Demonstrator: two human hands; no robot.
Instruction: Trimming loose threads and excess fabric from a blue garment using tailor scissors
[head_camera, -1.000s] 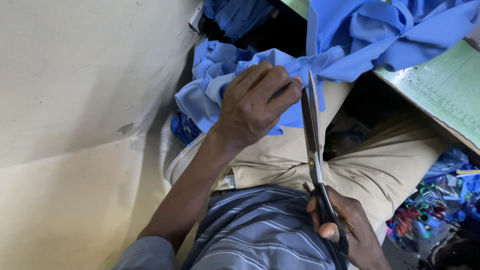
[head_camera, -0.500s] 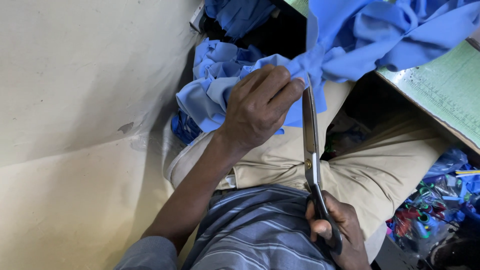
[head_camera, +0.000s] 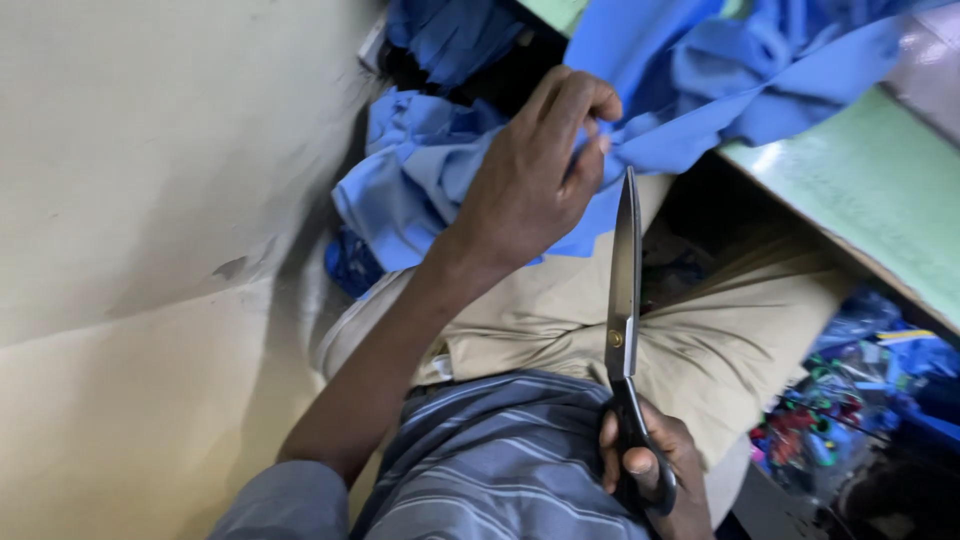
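My left hand (head_camera: 535, 175) pinches a fold of blue cloth (head_camera: 690, 100) that hangs from the green tabletop (head_camera: 870, 200) down onto my lap. My right hand (head_camera: 655, 470) grips the black handles of long steel scissors (head_camera: 622, 300). The blades are closed and point upward, with the tip just right of my left fingers and close to the cloth's edge. More blue cloth (head_camera: 400, 190) is bunched under and left of my left hand. My beige trousers (head_camera: 720, 340) and striped shirt (head_camera: 500, 460) fill the lower middle.
A pale wall (head_camera: 150, 200) takes up the left side. A heap of darker blue fabric (head_camera: 450, 35) lies at the top. Colourful scraps and small items (head_camera: 830, 420) litter the floor at the lower right, beneath the table's edge.
My left hand has shifted up and right along the blue cloth, pinching a new fold. The scissors have drawn back slightly from the cloth, blades now closed beside my fingers.
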